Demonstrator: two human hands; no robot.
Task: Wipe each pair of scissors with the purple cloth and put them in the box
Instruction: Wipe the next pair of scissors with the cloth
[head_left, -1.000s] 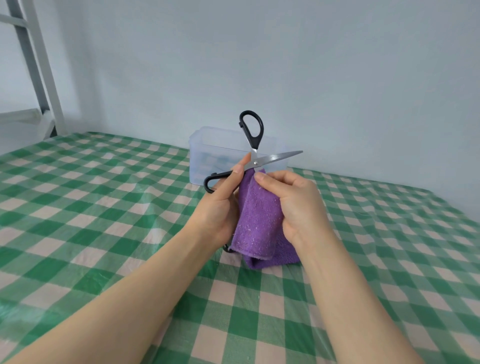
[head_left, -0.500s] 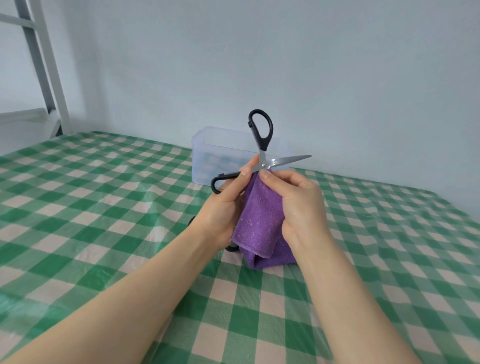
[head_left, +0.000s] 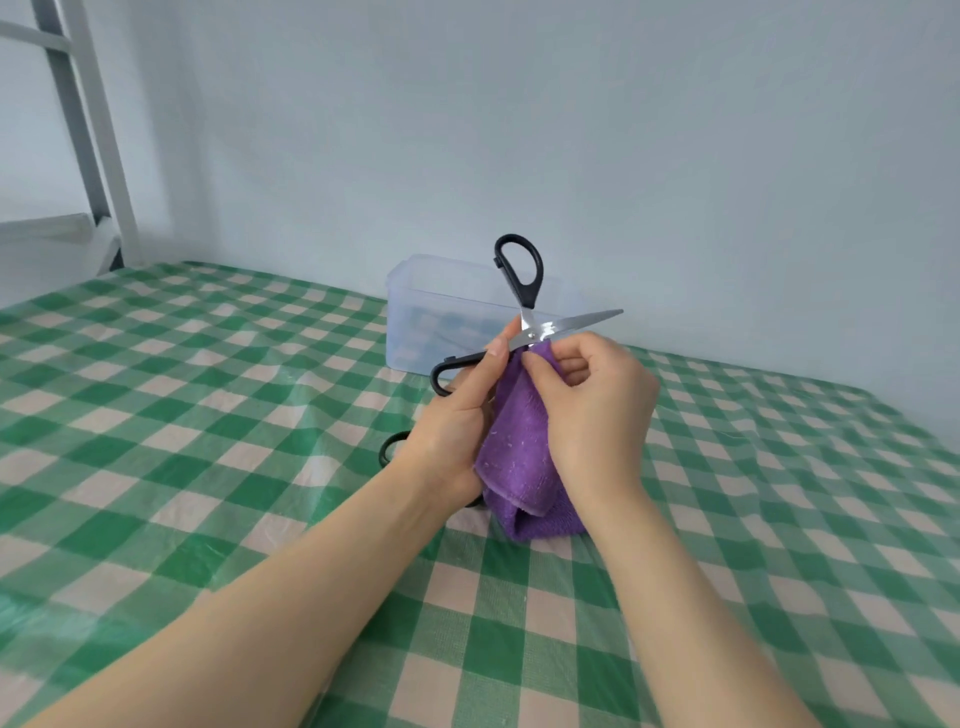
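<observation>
Though open, scissors (head_left: 540, 328) blade horizontal, rightward.

Soft, even, cool light, bright overall, faint grey shading on the pale wall (head_left: 571, 130) at upper left, whitish sheen on the wrinkled plastic cover (head_left: 208, 415), small glint on the scissor blade (head_left: 571, 325), centre sharp, ladder rail (head_left: 98, 130) slanted by wide-angle distortion.

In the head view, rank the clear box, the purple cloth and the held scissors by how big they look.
1. Clear box: largest, though farther away.
2. Purple cloth: nearly as large, nearer the camera, so unsure.
3. Held scissors: smallest, thin.
</observation>
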